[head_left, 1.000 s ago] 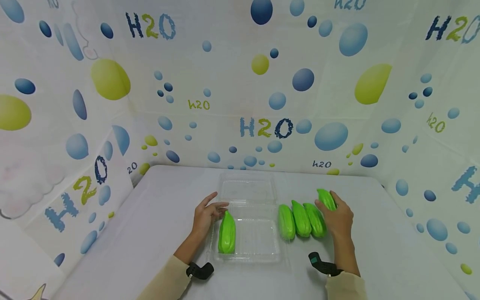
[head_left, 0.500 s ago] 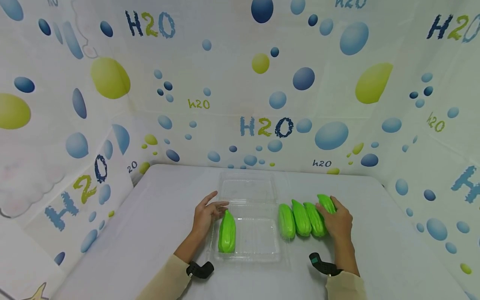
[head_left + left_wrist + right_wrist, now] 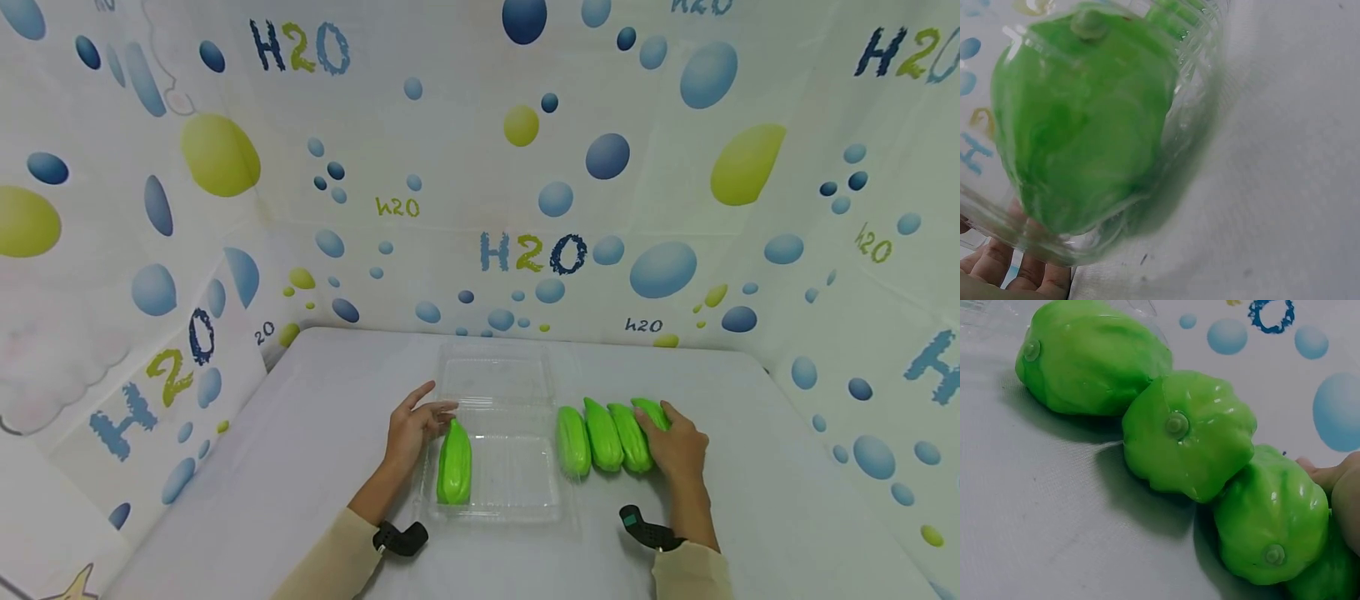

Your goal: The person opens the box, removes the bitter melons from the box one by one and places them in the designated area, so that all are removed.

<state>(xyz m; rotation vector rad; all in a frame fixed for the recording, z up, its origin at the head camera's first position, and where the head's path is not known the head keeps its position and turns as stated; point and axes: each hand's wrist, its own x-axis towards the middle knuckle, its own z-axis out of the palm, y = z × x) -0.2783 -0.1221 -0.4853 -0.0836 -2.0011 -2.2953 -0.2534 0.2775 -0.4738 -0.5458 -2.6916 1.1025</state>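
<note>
In the head view, a clear hinged plastic box (image 3: 517, 475) lies open, its lid folded back. One ridged, pointed green plastic vegetable (image 3: 453, 467) lies at the left inside it. My left hand (image 3: 408, 433) rests at the box's left side, fingers extended over the rim by that piece's tip; the left wrist view shows fingers (image 3: 1032, 272) beyond the clear wall. To the right of the box, my right hand (image 3: 678, 442) grips a green vegetable (image 3: 652, 410) between thumb and fingers, partly hidden by the hand. It sits against a row of three matching ones (image 3: 602, 437).
A white cloth-covered table (image 3: 315, 467) carries everything. The leftmost piece of the row (image 3: 1094, 359) stands close to the box's right edge. A printed backdrop (image 3: 450, 167) with blue and green spots encloses the back and sides. Each wrist wears a black camera (image 3: 401, 542).
The vegetable in my right hand has come down and toward me, beside the row. The left hand and the box have stayed put.
</note>
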